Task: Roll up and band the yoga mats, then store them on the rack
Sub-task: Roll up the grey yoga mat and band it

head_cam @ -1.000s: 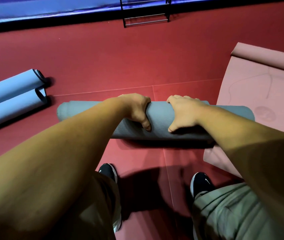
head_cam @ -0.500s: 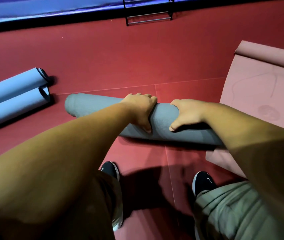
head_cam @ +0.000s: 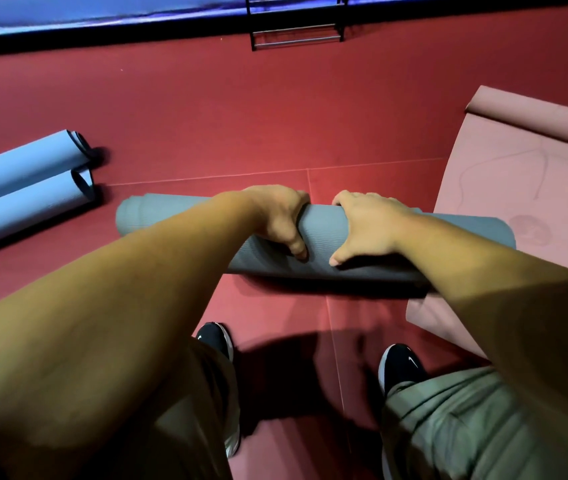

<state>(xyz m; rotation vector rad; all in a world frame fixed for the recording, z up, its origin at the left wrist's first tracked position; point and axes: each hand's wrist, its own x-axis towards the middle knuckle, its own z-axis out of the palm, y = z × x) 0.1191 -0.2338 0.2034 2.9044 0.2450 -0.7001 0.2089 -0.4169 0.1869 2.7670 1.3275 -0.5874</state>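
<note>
Head camera looking straight down, and we have the grey rolled yoga mat (head_cam: pixel 317 237) right in front of us, lying crosswise over the red floor (head_cam: pixel 241 116) just ahead of our feet. Both hands are on its middle. Our left hand (head_cam: pixel 275 216) wraps the roll, fingers curled over the far side and thumb pressed down on the near face. Our right hand (head_cam: pixel 365 226) sits just beside it, gripping the same way, thumb pointing toward the left thumb. So that is two firm grasps on the grey mat, close together but not touching. A dark shadow runs under the roll; we cannot tell whether it rests on the floor or hangs just above it.

The roll's right end reaches over the edge of a pink mat (head_cam: pixel 518 188), which lies mostly flat on our right, its far end curled into a small roll (head_cam: pixel 535 116). Off to our left, well apart from the grey mat, two light blue rolled mats (head_cam: pixel 23 161) lie side by side, touching, their open ends facing us.

Below the hands we see our black shoes (head_cam: pixel 215 339) and khaki trousers (head_cam: pixel 466 427). Far across the floor a black metal rack (head_cam: pixel 296 29) stands against the blue wall padding (head_cam: pixel 102 12).
</note>
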